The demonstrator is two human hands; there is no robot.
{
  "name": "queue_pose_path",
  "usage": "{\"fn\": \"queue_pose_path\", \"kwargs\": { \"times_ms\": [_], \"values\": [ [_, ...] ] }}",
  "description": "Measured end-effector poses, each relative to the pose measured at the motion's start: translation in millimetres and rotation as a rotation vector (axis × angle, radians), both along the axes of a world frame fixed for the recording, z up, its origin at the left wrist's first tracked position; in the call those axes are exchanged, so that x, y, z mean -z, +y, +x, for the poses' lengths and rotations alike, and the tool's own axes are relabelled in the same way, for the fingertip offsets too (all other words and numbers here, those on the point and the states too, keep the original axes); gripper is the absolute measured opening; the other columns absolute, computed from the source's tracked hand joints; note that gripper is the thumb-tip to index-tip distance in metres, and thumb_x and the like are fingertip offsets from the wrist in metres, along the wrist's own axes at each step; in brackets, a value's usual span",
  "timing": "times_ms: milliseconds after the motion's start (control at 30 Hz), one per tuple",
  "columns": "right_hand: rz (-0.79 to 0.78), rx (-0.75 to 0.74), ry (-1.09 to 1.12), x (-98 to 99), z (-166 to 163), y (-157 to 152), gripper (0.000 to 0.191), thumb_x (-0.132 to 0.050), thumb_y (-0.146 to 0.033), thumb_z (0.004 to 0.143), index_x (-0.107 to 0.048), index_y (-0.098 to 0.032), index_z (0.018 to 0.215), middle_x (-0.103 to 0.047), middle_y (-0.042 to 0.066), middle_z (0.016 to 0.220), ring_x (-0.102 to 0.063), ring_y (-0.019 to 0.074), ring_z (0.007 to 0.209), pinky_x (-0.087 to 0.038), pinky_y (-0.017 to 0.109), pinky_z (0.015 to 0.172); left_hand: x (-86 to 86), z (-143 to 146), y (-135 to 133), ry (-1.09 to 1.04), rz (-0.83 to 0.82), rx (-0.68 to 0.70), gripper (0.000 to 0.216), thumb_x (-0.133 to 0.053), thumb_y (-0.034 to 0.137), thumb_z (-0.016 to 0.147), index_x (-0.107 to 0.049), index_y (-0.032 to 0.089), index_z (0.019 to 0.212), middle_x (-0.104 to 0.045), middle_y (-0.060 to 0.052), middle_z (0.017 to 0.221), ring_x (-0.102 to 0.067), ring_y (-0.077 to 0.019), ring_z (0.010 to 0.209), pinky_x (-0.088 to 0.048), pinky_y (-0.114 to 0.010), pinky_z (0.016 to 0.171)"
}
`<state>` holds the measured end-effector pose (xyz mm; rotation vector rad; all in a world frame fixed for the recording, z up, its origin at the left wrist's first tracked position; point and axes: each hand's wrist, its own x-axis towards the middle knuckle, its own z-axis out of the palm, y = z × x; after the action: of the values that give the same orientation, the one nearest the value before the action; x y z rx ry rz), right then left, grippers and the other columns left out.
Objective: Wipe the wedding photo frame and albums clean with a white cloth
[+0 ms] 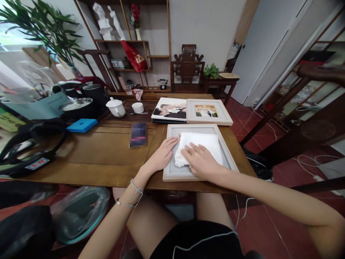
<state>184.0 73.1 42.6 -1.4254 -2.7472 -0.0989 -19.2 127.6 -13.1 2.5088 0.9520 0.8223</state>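
Right hand (pixel 201 160), fingers loosely spread, presses folded white cloth (pixel 207 139) beneath it; left hand (pixel 164 151) flat, gripping nothing. Under both: pale wooden rectangular frame (pixel 178 178). Wiping seems underway; finished part cannot tell.

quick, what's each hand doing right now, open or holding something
Left hand: open, resting on the picture frame.
Right hand: on the white cloth, fingers bent; grip can't be told.

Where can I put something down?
There's bare table between the headset and the phone, in front of the blue block. Crowded: around the white pot, and at the near frame, where cloth, left hand and right hand are.
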Motion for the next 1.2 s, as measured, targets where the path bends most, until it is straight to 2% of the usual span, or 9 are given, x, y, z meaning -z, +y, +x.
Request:
{"fn": "queue_pose_path", "kwargs": {
  "times_ms": [100,200,333,467,667,800,967,1067,1200],
  "values": [
    [0.129,0.075,-0.046,9.7,13,40,0.048,-0.048,-0.003,0.071,-0.047,-0.016,0.118,-0.052,0.017,0.129,-0.038,0.0338,0.124,-0.031,0.048,0.096,-0.8,0,0,0.004,0.0,0.005,0.048,-0.033,0.012,0.089,-0.043,0.011,0.135,-0.043,-0.014,0.142,-0.032,-0.0241,0.135,-0.026,-0.048,0.115],
    [0.235,0.117,-0.044,2.7,23,70,0.043,-0.046,-0.004,0.074,-0.048,-0.013,0.115,-0.057,0.018,0.12,-0.04,0.0346,0.119,-0.03,0.048,0.095,-1.3,-1,0,0.001,-0.005,0.004,0.049,-0.034,0.011,0.087,-0.044,0.014,0.135,-0.044,-0.012,0.142,-0.033,-0.024,0.135,-0.027,-0.048,0.115],
    [0.218,0.086,-0.011,-8.7,22,86,0.036,-0.048,-0.006,0.073,-0.051,-0.011,0.109,-0.059,0.018,0.113,-0.043,0.033,0.115,-0.034,0.044,0.093,-1.7,-1,0,-0.005,-0.002,0.005,0.05,-0.034,0.01,0.087,-0.044,0.013,0.135,-0.043,-0.012,0.142,-0.033,-0.0241,0.135,-0.026,-0.049,0.115],
    [0.055,-0.07,-0.026,-9.4,11,67,0.032,-0.049,-0.007,0.07,-0.055,-0.012,0.102,-0.056,0.018,0.118,-0.046,0.0309,0.112,-0.039,0.041,0.088,-3.3,0,-1,0.001,-0.004,0.001,0.05,-0.035,0.01,0.087,-0.044,0.015,0.136,-0.044,-0.012,0.142,-0.034,-0.0242,0.135,-0.027,-0.049,0.114],
    [-0.129,-0.258,-0.001,-23.5,2,-9,0.025,-0.049,-0.012,0.071,-0.057,-0.016,0.094,-0.063,0.013,0.096,-0.055,0.0282,0.094,-0.044,0.041,0.078,-3.6,0,-1,0.029,0.001,-0.001,0.049,-0.033,0.01,0.087,-0.043,0.013,0.136,-0.043,-0.013,0.142,-0.032,-0.0243,0.135,-0.026,-0.049,0.115],
    [-0.177,-0.321,0.117,-24.0,12,-37,0.033,-0.051,-0.011,0.066,-0.057,-0.016,0.098,-0.062,0.013,0.109,-0.052,0.028,0.108,-0.043,0.042,0.087,-0.8,0,0,0.029,0.007,0.003,0.049,-0.033,0.011,0.088,-0.043,0.012,0.136,-0.042,-0.013,0.143,-0.031,-0.0244,0.136,-0.026,-0.049,0.115],
    [-0.122,-0.275,0.101,-2.6,40,-26,0.068,-0.051,-0.006,0.063,-0.043,-0.012,0.13,-0.045,0.016,0.139,-0.034,0.028,0.132,-0.027,0.048,0.107,0.1,-1,0,0.032,0.009,0.002,0.049,-0.033,0.01,0.088,-0.043,0.014,0.136,-0.043,-0.012,0.143,-0.031,-0.0239,0.136,-0.026,-0.05,0.115],
    [-0.034,-0.156,-0.013,5.1,56,-5,0.066,-0.047,0.001,0.062,-0.048,-0.013,0.127,-0.044,0.015,0.141,-0.032,0.0292,0.134,-0.026,0.051,0.107,0.0,-1,0,0.028,0.006,0.006,0.05,-0.033,0.01,0.088,-0.042,0.013,0.137,-0.042,-0.012,0.143,-0.031,-0.0239,0.136,-0.026,-0.049,0.116],
    [0.144,0.038,-0.116,3.8,71,36,0.058,-0.044,0.003,0.066,-0.053,-0.012,0.121,-0.049,0.017,0.136,-0.036,0.0332,0.131,-0.025,0.054,0.105,0.5,-2,0,0.017,-0.005,0.005,0.05,-0.033,0.01,0.088,-0.043,0.013,0.137,-0.042,-0.012,0.144,-0.03,-0.024,0.137,-0.025,-0.049,0.116]
  ]
}}
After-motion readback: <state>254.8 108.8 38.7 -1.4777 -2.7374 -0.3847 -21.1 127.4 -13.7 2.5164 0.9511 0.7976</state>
